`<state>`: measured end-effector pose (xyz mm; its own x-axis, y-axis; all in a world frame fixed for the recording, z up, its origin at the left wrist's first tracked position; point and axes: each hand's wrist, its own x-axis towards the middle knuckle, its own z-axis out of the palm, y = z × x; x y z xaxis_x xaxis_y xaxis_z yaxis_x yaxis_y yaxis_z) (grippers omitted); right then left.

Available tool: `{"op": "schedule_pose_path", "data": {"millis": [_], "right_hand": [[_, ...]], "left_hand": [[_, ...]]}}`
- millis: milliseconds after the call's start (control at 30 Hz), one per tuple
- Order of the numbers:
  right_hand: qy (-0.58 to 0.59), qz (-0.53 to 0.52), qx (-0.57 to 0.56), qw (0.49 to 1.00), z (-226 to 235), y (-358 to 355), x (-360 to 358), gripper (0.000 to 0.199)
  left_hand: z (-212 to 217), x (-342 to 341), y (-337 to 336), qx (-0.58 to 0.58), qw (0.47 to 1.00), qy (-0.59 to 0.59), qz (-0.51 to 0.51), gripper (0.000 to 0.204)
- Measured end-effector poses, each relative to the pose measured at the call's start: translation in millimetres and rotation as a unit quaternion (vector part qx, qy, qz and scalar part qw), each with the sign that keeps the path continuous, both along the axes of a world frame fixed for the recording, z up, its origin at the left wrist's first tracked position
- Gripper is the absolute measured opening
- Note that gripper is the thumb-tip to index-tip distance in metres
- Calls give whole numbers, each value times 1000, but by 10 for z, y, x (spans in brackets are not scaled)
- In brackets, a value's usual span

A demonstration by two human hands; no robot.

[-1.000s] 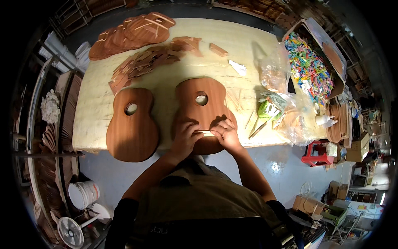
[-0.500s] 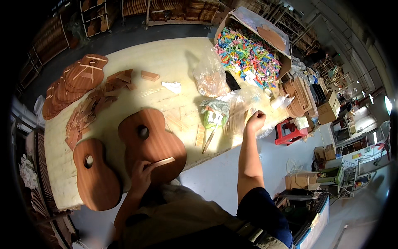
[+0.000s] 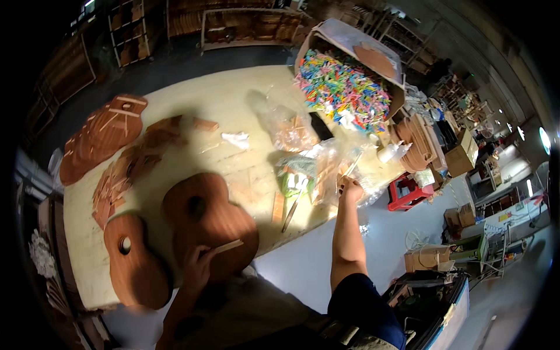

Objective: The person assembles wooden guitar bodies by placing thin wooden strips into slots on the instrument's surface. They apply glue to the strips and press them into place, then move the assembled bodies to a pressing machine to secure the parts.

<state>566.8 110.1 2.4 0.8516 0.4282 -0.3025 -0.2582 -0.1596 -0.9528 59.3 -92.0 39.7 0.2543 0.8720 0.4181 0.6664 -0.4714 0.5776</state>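
Note:
My left hand [image 3: 197, 265] is closed on a short pale wooden strip [image 3: 228, 246], just over the lower part of a brown guitar-shaped board [image 3: 219, 213] with a round hole. My right hand [image 3: 350, 190] reaches far out over the table's right side, its fingers pinching a thin pale stick [image 3: 352, 165] that points up and away. Clear plastic [image 3: 368, 181] lies around that hand. A second, smaller guitar-shaped board [image 3: 131, 271] rests to the left. Near the middle, a wooden-handled brush [image 3: 293, 209] leans from a green-and-white container [image 3: 296, 181] with a grey cloth on it.
Stacked guitar-shaped boards [image 3: 105, 137] and loose thin wood pieces [image 3: 123, 178] lie on the table's left side. A big carton [image 3: 303, 55] of colourful clothespins stands at the far right, with a white bottle [image 3: 389, 153] closer. A red stool [image 3: 408, 192] stands beyond the table edge.
My right hand has come nearer to me and slightly left, and a thin stick now shows in its fingers. My left hand keeps the wooden strip over the board. The whole view has shifted slightly.

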Motion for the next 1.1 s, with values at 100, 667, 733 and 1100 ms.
{"op": "schedule_pose_path", "data": {"millis": [100,667,733,1100], "right_hand": [[55,-79,43,994,84,-81,-78,7],[-530,653,166,515,503,-1216,-2787,22],[-514,672,178,503,460,-1228,-2836,26],[-425,169,-69,886,-278,-1201,-1994,47]], "left_hand": [[-8,-34,-2,-8,1000,1,-3,29],[-111,-103,-71,97,994,0,48,30],[-200,-108,-59,92,995,8,43,30],[-289,-29,-1,58,998,-21,32,31]]}}
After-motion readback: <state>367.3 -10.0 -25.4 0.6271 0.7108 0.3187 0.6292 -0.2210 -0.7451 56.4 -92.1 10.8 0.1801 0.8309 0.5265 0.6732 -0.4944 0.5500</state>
